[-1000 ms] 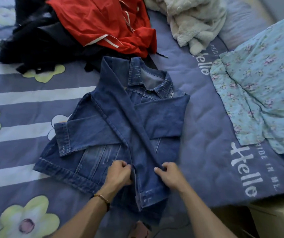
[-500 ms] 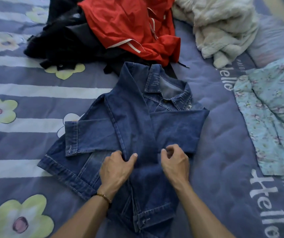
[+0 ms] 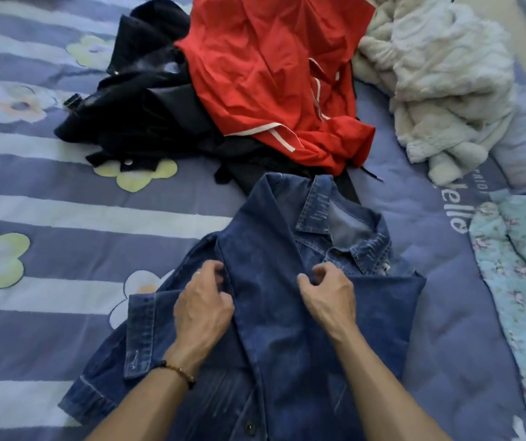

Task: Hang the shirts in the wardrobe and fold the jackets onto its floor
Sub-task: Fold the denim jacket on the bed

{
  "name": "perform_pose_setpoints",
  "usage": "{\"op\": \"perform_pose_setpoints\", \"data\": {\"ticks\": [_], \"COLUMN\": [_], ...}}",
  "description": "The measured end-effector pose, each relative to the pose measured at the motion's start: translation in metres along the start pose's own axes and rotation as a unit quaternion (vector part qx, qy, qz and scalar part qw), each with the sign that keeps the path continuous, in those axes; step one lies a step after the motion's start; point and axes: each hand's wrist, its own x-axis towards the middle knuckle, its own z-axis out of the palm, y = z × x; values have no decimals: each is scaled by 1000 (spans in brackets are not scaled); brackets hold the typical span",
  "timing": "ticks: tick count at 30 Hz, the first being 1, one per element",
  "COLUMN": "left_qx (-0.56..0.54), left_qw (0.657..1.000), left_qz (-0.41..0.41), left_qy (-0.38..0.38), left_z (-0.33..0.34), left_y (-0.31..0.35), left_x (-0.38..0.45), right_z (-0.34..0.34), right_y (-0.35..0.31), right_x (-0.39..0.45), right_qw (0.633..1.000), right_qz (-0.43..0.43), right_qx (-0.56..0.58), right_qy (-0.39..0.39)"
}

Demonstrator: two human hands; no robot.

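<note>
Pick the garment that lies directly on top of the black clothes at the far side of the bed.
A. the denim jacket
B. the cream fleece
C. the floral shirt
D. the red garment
D: the red garment is draped over the black clothes, while the denim jacket lies nearer, under both hands, and the others lie off to the right.

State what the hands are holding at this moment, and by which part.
Both hands grip the denim jacket: the left hand and right hand pinch either edge of the folded-over strip of denim running down its middle, below the collar.
</note>
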Motion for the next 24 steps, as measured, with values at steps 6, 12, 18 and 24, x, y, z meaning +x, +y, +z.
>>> {"op": "perform_pose_setpoints", "data": {"ticks": [6, 12, 18, 24], "left_qx": [156, 138, 5, 21], "left_qw": [977, 956, 989, 998], "left_qz": [140, 258, 145, 46], "left_qy": [25, -9, -39, -37], "left_z": [-4, -11, -15, -11], "left_y": [-6, -20, -35, -15], "left_x": [74, 107, 114, 108], "right_z": [13, 25, 39, 66], "right_y": [-90, -137, -142, -120], "right_x": [60, 127, 155, 88], "right_qw": [994, 985, 993, 878], "right_qz": [-91, -53, -37, -454], "right_qx": [52, 128, 111, -85], "right_qy": [-20, -107, -20, 126]}}
